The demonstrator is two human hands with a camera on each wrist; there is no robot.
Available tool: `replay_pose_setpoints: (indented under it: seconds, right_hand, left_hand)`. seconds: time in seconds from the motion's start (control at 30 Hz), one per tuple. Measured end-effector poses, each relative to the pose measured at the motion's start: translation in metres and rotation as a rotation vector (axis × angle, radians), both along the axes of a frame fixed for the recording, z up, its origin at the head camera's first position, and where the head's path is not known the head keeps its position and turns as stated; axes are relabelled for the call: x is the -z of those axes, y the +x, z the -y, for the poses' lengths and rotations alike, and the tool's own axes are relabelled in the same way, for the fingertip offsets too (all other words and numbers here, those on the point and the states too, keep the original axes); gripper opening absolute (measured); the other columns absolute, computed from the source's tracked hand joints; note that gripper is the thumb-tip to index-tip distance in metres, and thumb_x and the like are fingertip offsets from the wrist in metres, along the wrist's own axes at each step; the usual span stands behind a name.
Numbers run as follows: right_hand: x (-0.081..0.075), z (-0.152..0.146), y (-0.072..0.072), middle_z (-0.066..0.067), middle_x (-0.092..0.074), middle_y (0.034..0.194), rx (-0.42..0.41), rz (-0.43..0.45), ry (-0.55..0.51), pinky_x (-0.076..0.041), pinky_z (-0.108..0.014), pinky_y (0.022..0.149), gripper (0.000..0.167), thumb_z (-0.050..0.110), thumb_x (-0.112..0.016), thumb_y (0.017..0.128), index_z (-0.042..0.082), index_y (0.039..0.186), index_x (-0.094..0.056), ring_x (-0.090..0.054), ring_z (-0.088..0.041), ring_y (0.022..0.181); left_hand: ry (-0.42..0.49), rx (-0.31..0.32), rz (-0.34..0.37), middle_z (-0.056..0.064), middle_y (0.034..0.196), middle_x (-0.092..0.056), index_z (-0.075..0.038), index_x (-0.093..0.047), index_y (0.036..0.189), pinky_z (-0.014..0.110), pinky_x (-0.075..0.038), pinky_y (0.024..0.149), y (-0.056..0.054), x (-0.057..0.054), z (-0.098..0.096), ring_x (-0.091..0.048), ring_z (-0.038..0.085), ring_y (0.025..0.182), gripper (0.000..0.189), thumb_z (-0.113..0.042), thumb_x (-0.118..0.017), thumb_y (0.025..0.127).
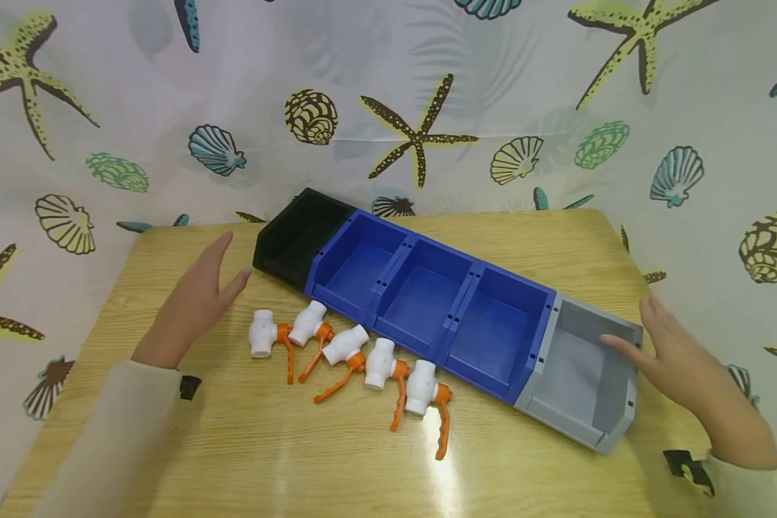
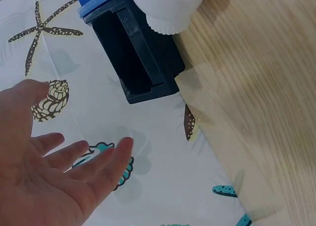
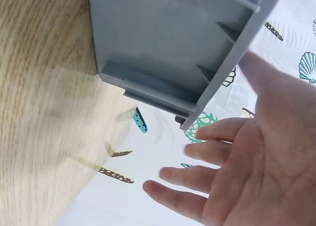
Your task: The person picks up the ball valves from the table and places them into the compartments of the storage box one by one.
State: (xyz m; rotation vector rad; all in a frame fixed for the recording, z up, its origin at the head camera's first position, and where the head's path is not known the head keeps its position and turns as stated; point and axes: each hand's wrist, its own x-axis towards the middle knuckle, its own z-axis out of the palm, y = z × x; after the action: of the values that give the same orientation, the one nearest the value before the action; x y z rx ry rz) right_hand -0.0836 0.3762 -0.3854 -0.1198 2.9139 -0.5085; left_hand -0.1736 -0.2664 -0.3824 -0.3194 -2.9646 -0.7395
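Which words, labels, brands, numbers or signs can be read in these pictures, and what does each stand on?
None can be read.
White valves with orange handles: any fine markings are too small to read.
Black bin, blue bins, grey bin: no legible lettering.
Cloth: printed sea-life pictures, no legible words.

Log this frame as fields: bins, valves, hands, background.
Row, left to right: black bin, three blue bins, gray bin
Valves: five, white with orange handles, lying on the table before the row
Left hand: beside the black bin, holding nothing
Right hand: at the gray bin, holding nothing; contact unclear
Behind: patterned cloth
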Motion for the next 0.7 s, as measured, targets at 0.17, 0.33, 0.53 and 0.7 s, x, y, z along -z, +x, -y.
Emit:
replay_pose_setpoints:
  seconds: [0.17,0.33,0.53,0.7]
  right_hand:
    - [-0.002,-0.007,0.000,-0.043,-0.024,0.134,0.017,0.057,0.051,-0.027,-0.067,0.089,0.085,0.052,-0.040,0.095,-0.016,0.139,-0.015,-0.028,-0.060,0.117]
    - [-0.004,-0.007,0.003,-0.041,-0.046,0.118,0.046,0.096,0.080,-0.038,-0.064,0.077,0.080,0.053,-0.036,0.096,-0.019,0.131,-0.033,-0.047,-0.056,0.103]
    - [-0.006,-0.005,0.011,-0.024,-0.066,0.092,0.063,0.131,0.047,-0.045,-0.056,0.069,0.073,0.051,-0.038,0.096,-0.017,0.121,-0.049,-0.060,-0.044,0.086]
    - [-0.008,-0.003,0.016,-0.003,-0.068,0.077,0.126,0.163,-0.038,-0.051,-0.043,0.060,0.073,0.051,-0.042,0.095,-0.017,0.119,-0.048,-0.066,-0.021,0.068]
  left_hand:
    - [0.083,-0.010,-0.007,0.018,0.145,-0.031,-0.008,-0.024,0.146,0.054,-0.041,0.088,-0.018,-0.003,-0.001,-0.037,0.039,0.125,0.061,-0.037,-0.045,0.097]
    - [0.128,-0.029,0.018,0.017,0.141,-0.037,-0.006,-0.035,0.141,0.053,-0.042,0.088,-0.038,0.001,-0.003,-0.042,0.038,0.121,0.051,-0.032,-0.045,0.098]
    - [0.152,-0.037,0.035,0.018,0.137,-0.041,-0.005,-0.043,0.135,0.054,-0.040,0.090,-0.060,0.007,-0.008,-0.046,0.038,0.117,0.042,-0.023,-0.048,0.097]
    - [0.158,-0.015,0.042,0.022,0.134,-0.043,0.001,-0.046,0.131,0.054,-0.039,0.091,-0.074,0.007,-0.013,-0.046,0.040,0.114,0.039,-0.018,-0.048,0.097]
